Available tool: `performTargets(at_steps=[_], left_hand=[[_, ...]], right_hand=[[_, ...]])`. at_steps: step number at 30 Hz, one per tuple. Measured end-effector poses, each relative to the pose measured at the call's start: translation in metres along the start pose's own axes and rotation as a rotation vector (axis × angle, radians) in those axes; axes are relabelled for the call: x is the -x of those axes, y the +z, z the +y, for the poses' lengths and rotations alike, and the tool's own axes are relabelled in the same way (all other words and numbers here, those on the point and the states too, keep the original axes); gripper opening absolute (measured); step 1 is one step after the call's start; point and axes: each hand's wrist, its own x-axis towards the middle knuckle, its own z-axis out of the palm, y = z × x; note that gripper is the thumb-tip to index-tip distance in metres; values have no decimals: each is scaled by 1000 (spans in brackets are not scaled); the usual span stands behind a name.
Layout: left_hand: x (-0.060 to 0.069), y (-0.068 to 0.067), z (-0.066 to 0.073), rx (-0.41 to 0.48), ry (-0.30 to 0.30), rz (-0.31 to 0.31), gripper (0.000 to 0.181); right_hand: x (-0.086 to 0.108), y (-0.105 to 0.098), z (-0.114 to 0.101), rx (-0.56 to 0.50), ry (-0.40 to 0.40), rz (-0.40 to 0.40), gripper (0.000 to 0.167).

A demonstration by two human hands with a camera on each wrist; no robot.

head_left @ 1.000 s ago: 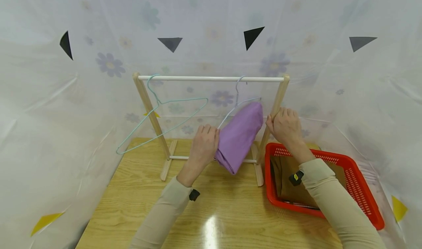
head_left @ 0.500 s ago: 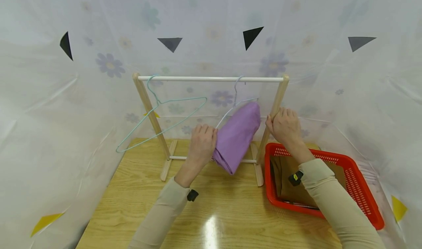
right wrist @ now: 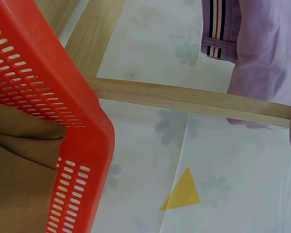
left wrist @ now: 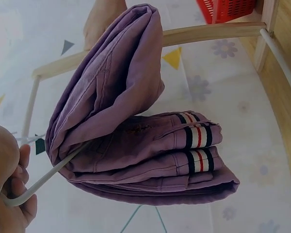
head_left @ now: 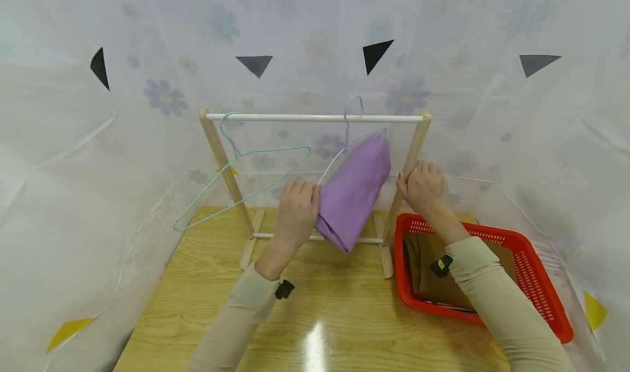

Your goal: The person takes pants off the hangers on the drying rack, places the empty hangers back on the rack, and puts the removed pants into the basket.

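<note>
My left hand [head_left: 297, 210] grips the lower left corner of a pale lilac wire hanger [head_left: 346, 131]; in the left wrist view its fingers curl round the white bar [left wrist: 41, 182]. Folded purple trousers [head_left: 355, 191] with striped bands [left wrist: 198, 136] are draped over this hanger, which tilts up to the right. The hanger's hook [head_left: 352, 99] rises above the white rail [head_left: 290, 118] of a clothes rack; whether it touches the rail cannot be told. My right hand [head_left: 424, 190] holds the rack's right wooden post [head_left: 416, 142].
A mint-green hanger [head_left: 236, 154] hangs from the rail's left part with no garment on it. On the wooden table [head_left: 197, 306] at the right stands a red basket [head_left: 534, 273] holding folded brown cloth [head_left: 472, 273]. Flower-patterned sheeting [head_left: 315, 76] surrounds the table.
My left hand has moved slightly up and left with the hanger and trousers. The hook, earlier on the rail, now reaches higher above it. The right hand has stayed on the post.
</note>
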Motion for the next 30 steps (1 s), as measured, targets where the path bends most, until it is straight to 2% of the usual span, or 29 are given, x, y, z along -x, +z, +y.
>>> performTargets(at_steps=[12,22,30], left_hand=[[-1,-13,2,44,-13,18,21],[8,-22,2,75,1,49,21],[18,-29,3,80,8,34,21]], right_hand=[[0,1,2,1,-2,4,50],[1,2,2,-6,6,6,50],[0,2,3,-9,13,14,48]])
